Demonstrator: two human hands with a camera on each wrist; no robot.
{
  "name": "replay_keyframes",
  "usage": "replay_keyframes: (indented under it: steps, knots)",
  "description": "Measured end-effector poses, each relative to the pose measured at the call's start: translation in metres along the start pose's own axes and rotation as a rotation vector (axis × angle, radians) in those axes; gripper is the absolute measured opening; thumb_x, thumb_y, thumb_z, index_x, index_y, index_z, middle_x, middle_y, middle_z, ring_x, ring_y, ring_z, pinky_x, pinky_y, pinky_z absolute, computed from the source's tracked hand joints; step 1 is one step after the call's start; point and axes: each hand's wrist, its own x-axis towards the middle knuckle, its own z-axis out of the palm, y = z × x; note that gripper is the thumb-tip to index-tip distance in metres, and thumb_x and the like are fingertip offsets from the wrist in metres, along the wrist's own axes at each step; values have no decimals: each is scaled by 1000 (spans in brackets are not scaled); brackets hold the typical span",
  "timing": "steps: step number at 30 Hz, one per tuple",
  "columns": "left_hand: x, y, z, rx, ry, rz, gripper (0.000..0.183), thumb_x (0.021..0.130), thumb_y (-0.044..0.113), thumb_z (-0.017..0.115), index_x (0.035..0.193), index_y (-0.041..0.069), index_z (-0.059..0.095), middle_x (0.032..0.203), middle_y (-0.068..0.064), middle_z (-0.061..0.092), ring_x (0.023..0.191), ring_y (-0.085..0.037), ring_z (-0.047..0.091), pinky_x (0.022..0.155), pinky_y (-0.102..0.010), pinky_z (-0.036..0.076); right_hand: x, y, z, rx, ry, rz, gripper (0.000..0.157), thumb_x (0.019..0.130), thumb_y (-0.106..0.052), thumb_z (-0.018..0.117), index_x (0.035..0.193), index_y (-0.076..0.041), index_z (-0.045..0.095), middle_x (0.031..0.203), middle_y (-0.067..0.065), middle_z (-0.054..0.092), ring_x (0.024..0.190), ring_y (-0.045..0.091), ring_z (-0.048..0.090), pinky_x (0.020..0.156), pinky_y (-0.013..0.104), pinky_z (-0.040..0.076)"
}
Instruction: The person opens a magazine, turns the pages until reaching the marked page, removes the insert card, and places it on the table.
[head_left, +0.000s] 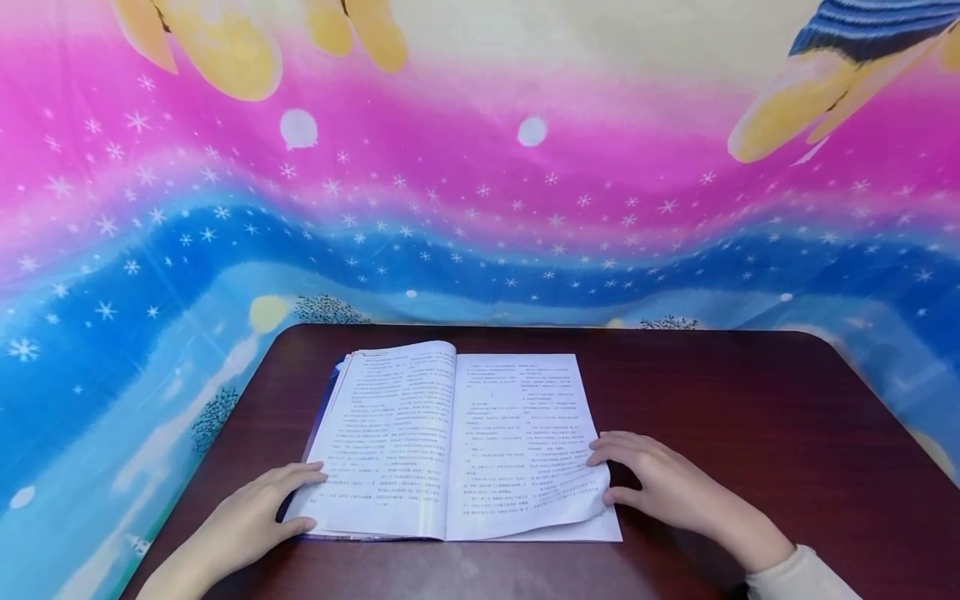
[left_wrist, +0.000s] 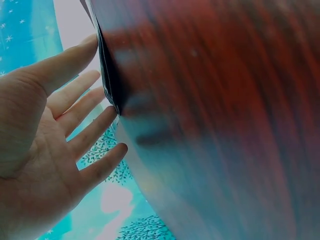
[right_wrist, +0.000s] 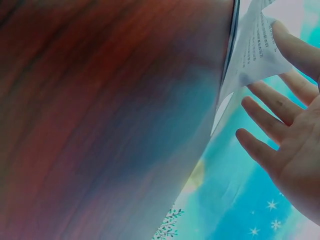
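A magazine (head_left: 517, 442) with columns of small print lies open on the dark table. My left hand (head_left: 251, 517) rests at its lower left edge, fingertips on the margin and thumb near the bottom corner. In the left wrist view, the fingers of that left hand (left_wrist: 65, 120) are spread and fairly straight beside the magazine's edge. At the lower right, my right hand (head_left: 667, 483) holds the edge of a page between thumb and fingers. That page (right_wrist: 257, 55) bends up from the sheets below, as the right wrist view shows. Its other fingers are extended.
The dark reddish-brown table (head_left: 697, 383) has rounded far corners and a glossy surface. Behind and around it hangs a cloth backdrop (head_left: 465, 208) in pink and blue with snowflakes. A dark blue cover edge (head_left: 321, 417) peeks out on the magazine's left.
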Motion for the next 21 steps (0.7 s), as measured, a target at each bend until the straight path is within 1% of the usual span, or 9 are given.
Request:
replay_keyframes:
  steps: [7,10,15,21]
  knots:
    - [1,1,0,-3,-7,-10,53,78,29,84,126,15,66,136,-10,58,126,-37,52,91,-58,47,5,-3,-1,3,50,2,32,84,-22,81,113,-22,69,127,1,62,126,29,53,101,52,44]
    - [1,1,-1,-6,-9,-9,53,78,30,84,126,15,66,137,-10,58,126,-37,52,91,-58,47,8,-4,-1,-6,89,-9,32,83,-22,81,113,-21,69,126,0,63,125,27,54,100,51,45]
    - [1,1,-1,-21,-19,-10,53,80,30,83,127,16,65,138,-10,57,127,-38,51,92,-58,47,13,-6,0,-14,172,-41,33,80,-21,83,111,-19,70,124,-1,64,123,24,56,99,47,47]
    - [1,1,-2,-30,-20,-16,53,79,31,83,127,16,65,137,-11,57,127,-38,51,92,-58,47,22,-12,-5,-7,234,-77,36,76,-17,87,108,-19,70,123,-1,65,120,23,57,96,47,48]
